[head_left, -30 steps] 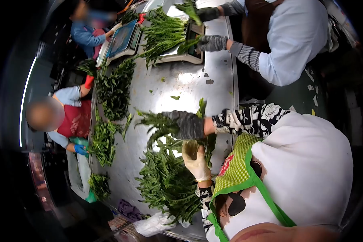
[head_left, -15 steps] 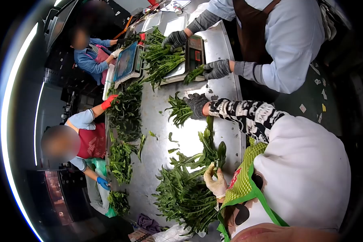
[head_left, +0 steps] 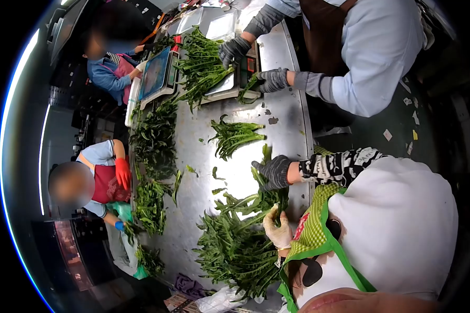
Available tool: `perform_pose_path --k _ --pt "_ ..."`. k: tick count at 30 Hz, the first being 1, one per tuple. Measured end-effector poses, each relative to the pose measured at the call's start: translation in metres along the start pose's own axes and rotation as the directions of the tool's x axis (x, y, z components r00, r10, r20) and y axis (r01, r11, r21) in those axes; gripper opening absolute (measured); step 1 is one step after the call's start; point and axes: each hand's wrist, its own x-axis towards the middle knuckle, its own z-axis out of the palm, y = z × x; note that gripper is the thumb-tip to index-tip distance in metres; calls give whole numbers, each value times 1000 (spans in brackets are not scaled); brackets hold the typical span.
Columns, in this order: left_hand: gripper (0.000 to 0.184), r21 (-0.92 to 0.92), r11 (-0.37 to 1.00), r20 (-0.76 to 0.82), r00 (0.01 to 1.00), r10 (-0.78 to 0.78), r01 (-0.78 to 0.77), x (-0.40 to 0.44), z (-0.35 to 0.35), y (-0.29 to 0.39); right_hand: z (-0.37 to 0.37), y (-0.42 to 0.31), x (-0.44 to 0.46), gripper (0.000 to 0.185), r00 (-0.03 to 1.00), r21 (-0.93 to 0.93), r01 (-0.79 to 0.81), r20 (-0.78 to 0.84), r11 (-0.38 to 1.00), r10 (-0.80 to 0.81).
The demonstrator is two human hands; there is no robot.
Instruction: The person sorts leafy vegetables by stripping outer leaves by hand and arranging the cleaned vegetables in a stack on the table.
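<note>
My left hand (head_left: 278, 228), in a pale thin glove, pinches the stem ends of some leafy greens (head_left: 279, 197) near the table's right edge. Just above it, my right hand (head_left: 274, 172) in a dark grey knit glove is at the top of these greens, its visible fingers apart; its contact with the leaves is partly hidden. A small separate bunch (head_left: 237, 135) lies on the metal table (head_left: 193, 141), up and left of my right hand. Below and left of my left hand spreads a large pile of greens (head_left: 232, 250).
Across the table, two people stand behind rows of greens (head_left: 154, 135). A co-worker's grey-gloved hands (head_left: 234, 51) handle greens at a scale (head_left: 240, 88) at the top. Another scale (head_left: 159, 75) is upper left. A plastic bag (head_left: 222, 300) and purple cloth (head_left: 190, 286) lie at the bottom.
My right hand has let go of the small bunch, which now lies on the table, and has moved down toward my left hand. The opposite person's red-gloved hand has drawn back from the greens.
</note>
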Motion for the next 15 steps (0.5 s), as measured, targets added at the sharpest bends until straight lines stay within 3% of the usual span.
perform_pose_path --k 1,5,6,8,9,10,12,14,15 --pt "29 -18 1000 4 1000 22 -22 0 1 -3 0 -4 1 88 998 -6 -3 63 1000 3" --pt "30 5 1000 27 999 -26 26 -1 -1 0 77 5 45 83 951 12 260 -175 965 -254" --pt "31 -28 999 -8 999 -34 33 -1 0 4 92 2 49 72 827 8 417 -418 909 -376" --pt "34 -94 994 -81 995 -56 48 -2 -2 9 99 -3 49 65 883 280 436 -315 856 -347" --pt "41 -156 988 -178 983 -47 19 -3 1 3 105 -13 48 62 829 385 522 -438 761 -347" --pt "49 -209 978 -257 964 -70 15 1 -1 12 102 -23 45 61 755 294 614 -487 732 -438" --pt "51 -322 946 -334 929 -158 45 2 -10 12 88 -40 26 59 683 345 719 -510 603 -522" --pt "53 -683 729 -280 908 -312 40 14 -20 13 60 -53 10 52 628 211 776 -337 594 -702" --pt "54 -825 564 -242 885 -396 27 14 -24 13 68 -53 14 50 616 134 777 -367 615 -698"
